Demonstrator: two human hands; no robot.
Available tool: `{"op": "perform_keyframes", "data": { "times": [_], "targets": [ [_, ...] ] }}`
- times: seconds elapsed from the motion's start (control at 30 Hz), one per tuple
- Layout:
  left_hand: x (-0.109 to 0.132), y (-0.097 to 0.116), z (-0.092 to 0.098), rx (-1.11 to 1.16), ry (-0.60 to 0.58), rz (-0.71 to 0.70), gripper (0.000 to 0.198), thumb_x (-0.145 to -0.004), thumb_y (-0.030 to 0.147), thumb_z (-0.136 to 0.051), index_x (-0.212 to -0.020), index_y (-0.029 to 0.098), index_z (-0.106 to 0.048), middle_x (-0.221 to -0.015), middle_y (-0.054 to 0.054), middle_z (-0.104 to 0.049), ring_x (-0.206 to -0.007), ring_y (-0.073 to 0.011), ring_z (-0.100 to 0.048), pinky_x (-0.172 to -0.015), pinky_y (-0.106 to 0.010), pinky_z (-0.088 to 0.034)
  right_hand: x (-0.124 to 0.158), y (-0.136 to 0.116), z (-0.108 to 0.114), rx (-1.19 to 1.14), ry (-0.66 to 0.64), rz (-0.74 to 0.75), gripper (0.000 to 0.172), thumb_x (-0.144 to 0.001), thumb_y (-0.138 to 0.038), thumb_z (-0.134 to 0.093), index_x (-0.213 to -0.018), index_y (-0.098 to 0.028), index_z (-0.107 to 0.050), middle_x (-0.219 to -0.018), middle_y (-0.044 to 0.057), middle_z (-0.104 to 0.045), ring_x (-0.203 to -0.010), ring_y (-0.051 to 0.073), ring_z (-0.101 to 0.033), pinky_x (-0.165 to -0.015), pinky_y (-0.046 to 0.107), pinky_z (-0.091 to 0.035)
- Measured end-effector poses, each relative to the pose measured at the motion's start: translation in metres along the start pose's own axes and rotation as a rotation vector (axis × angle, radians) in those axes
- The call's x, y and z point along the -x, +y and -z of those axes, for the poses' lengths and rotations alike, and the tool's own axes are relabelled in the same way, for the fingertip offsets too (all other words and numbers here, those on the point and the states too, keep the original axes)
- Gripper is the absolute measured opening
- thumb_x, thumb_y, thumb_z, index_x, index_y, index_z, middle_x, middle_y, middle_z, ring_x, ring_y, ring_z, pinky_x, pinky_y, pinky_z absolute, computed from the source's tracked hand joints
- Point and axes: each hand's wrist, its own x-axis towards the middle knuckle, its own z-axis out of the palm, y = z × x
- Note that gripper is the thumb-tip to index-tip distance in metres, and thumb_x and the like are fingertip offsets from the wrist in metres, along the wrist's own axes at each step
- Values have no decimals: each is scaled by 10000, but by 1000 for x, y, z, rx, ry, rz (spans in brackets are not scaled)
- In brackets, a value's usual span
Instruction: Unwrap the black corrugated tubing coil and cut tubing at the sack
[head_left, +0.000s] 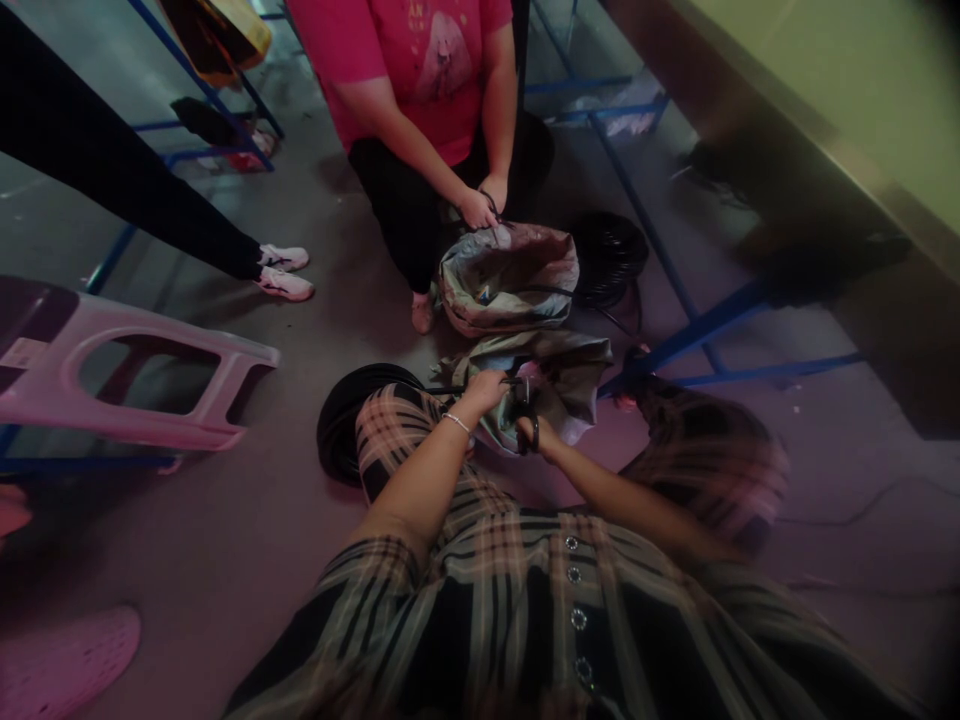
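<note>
My left hand (489,388) is closed round a black cable or tube (442,390), whose end reaches over an open woven sack (589,370). That strand leads back to a black coil (341,425) on the floor beside my left knee. Close by, my right hand (544,440) is closed on what look like black-handled scissors (535,432), with a dark loop round the fingers. The blades are hard to make out near the cable. The sack stands on the floor between my knees, its inside mostly in shadow.
A person in a pink shirt (420,90) crouches opposite, hands over a second sack (457,300). Another black coil (611,255) lies beside it. A pink plastic stool (247,355) stands left. Blue table legs (697,330) and a tabletop (862,90) are right. Someone's dark-trousered leg (165,190) is upper left.
</note>
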Motion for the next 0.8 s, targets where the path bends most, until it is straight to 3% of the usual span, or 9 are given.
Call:
{"op": "perform_keyframes", "data": {
  "times": [0.27, 0.8],
  "targets": [
    [2, 5, 1, -18, -2, 15, 349, -1018, 300, -525, -1244, 132, -731, -1261, -169, -735, -1219, -296, -665, -1067, -376, -499, -1, 1, 0, 58, -113, 68, 153, -814, -297, -596, -716, -201, -528, -572, -3, -573, -491, 121, -514, -427, 194, -334],
    [1, 7, -5, -17, -49, -85, 316, -976, 239, -549, -1186, 126, -757, -1208, -159, -749, -1161, -272, -683, -1028, -347, -510, 12, -10, -1, 37, -39, 76, 70, -786, -231, -594, -787, -206, -529, -611, -28, -565, -531, 117, -506, -462, 198, -365]
  ]
}}
